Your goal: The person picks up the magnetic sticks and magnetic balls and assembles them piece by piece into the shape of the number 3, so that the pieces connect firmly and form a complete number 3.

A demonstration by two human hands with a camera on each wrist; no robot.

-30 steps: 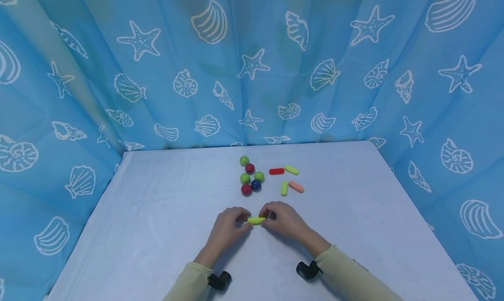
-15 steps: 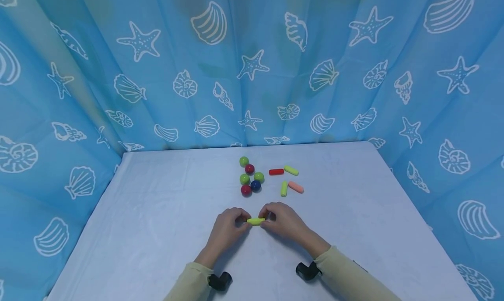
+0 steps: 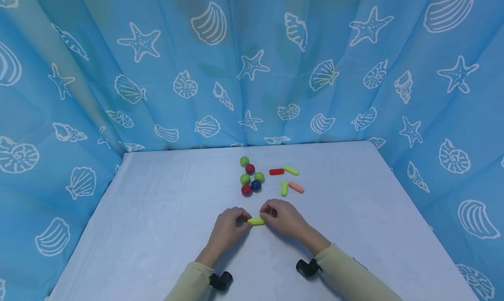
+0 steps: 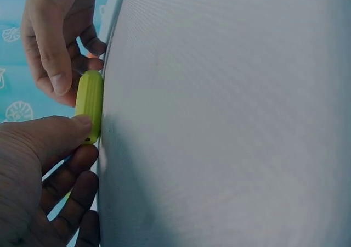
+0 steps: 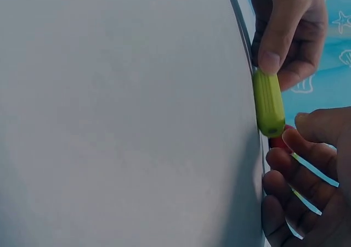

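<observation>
A yellow-green elongated bead [image 3: 257,221], grooved along its side and with a small hole in its end, lies crosswise on the white table. My left hand [image 3: 228,226] pinches its left end between thumb and forefinger, as the left wrist view also shows. By the bead's other end is my right hand [image 3: 286,218]. In the right wrist view, the right thumb [image 5: 318,123] and fingers are bent loosely and stand a little apart from the bead, with nothing between them.
Beyond the hands lies a cluster of round balls: green, red [image 3: 246,190] and dark blue [image 3: 256,185]. Right of it are elongated pieces: red [image 3: 277,172], yellow-green [image 3: 292,170], another yellow-green [image 3: 284,188] and salmon [image 3: 296,187]. A blue shell-patterned curtain [image 3: 220,73] surrounds the table.
My right hand has let go of the bead's right end and risen slightly away from it. The left hand keeps its pinch, and the bead has hardly moved.
</observation>
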